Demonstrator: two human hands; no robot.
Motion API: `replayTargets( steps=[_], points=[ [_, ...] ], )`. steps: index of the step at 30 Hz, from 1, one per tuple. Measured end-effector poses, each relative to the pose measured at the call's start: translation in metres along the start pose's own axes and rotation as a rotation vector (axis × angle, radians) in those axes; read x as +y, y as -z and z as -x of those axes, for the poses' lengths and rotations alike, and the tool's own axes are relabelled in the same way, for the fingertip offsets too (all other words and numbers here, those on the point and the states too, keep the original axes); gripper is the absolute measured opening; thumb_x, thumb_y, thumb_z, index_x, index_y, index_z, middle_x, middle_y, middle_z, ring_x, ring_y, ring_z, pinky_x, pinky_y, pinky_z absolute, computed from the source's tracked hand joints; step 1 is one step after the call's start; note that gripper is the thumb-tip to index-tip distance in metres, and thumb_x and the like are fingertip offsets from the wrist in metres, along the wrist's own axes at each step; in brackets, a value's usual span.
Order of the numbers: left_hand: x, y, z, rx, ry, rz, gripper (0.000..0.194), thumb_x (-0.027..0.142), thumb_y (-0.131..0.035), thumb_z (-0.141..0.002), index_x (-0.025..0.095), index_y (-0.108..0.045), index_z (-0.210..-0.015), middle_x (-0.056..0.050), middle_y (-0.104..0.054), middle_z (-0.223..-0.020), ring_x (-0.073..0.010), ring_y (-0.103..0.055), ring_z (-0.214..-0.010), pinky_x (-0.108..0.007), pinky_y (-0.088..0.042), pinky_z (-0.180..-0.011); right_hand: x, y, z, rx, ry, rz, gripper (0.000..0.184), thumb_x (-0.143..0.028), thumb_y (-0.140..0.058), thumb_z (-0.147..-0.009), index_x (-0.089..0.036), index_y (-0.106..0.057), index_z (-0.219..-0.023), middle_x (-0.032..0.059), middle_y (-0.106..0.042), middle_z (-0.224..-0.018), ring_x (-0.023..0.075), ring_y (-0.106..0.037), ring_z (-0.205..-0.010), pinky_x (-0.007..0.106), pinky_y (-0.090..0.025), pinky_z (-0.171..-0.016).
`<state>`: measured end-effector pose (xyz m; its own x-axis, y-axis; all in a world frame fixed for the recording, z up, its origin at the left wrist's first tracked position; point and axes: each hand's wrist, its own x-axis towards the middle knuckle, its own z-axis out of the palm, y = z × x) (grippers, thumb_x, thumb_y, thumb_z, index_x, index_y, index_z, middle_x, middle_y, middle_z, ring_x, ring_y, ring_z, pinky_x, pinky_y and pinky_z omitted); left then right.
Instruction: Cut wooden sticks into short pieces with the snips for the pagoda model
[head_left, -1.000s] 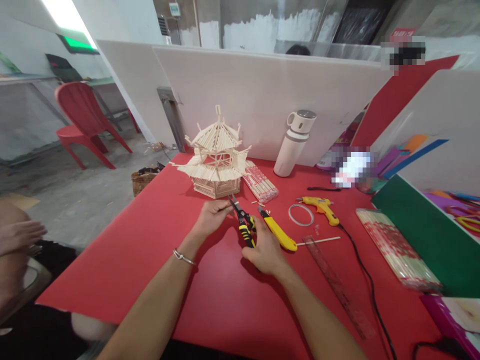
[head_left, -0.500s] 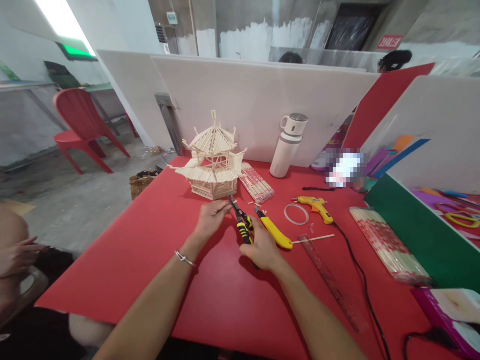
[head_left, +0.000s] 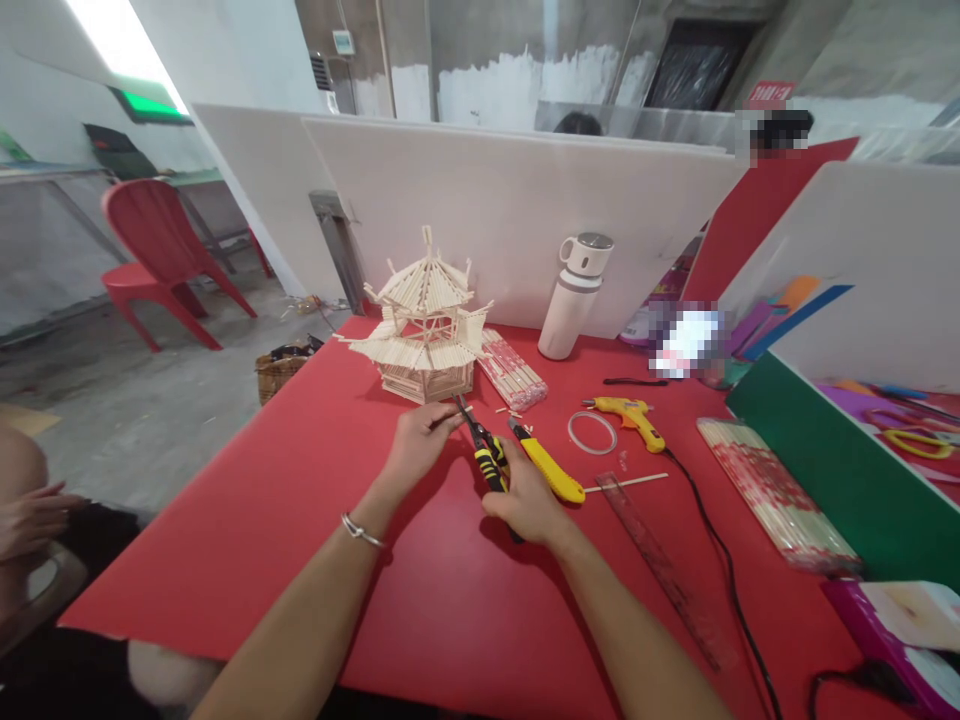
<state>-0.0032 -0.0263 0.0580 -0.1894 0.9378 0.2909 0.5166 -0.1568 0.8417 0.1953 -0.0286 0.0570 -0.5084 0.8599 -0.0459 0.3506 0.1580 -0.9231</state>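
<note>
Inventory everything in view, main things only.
Tabletop: 1, red, centre
Stick pagoda: 1, pale, back left
Stick packs: 2, pale/red, back and right
Flask: 1, white, back
Pliers: 1, black/yellow, centre
Cutter: 1, yellow, beside pliers
Glue gun: 1, yellow, right
Ring: 1, whitish, beside glue gun
Ruler: 1, transparent, right
Loose stick: 1, pale, by ruler
Green board: 1, green, right
White boards: several, white, behind
Chair: at least 1, red, left
Basket: 1, brown, floor
Seated person: 1, black clothes, left
Left hand: 1, bare, near pliers' tip
Right hand: 1, bare, holding pliers
</note>
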Motion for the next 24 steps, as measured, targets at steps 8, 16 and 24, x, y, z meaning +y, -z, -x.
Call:
replayTargets(
  steps=[8,16,24],
  points=[
    [0.000,-0.014,0.009,0.184,-0.208,-0.171,0.026,0.029,-0.052,-0.094,0.017,-0.065,-0.075,0.000,-0.058,-0.066,-0.0114,-0.050,-0.062,-0.023,-0.039,-0.062,0.008,-0.001,0.000,-0.066,-0.029,-0.170,0.045,-0.013,-0.057,-0.056,-0.023,-0.050,-0.100,-0.0076,-0.044,-0.073,0.0113,-0.041,-0.060,0.024,-0.031,-0.055],
    [0.001,-0.008,-0.006,-0.002,0.039,0.027,0.035,0.038,-0.055,-0.084,0.017,-0.046,-0.057,0.005,-0.033,-0.055,-0.0085,-0.030,-0.054,-0.023,-0.026,-0.053,0.005,0.003,0.000,-0.112,-0.070,-0.245,0.044,-0.011,-0.059,-0.055,-0.024,-0.047,-0.095,-0.0089,-0.042,-0.068,0.0107,-0.039,-0.058,0.024,-0.030,-0.052],
    [0.006,0.007,-0.029,-0.309,0.113,0.099,0.033,0.041,-0.056,-0.083,0.018,-0.052,-0.060,0.006,-0.038,-0.049,-0.0088,-0.031,-0.049,-0.023,-0.027,-0.050,0.008,0.008,-0.002,-0.100,-0.091,-0.321,0.041,-0.013,-0.061,-0.055,-0.023,-0.051,-0.093,-0.0078,-0.043,-0.067,0.0115,-0.040,-0.059,0.025,-0.031,-0.051]
  ],
)
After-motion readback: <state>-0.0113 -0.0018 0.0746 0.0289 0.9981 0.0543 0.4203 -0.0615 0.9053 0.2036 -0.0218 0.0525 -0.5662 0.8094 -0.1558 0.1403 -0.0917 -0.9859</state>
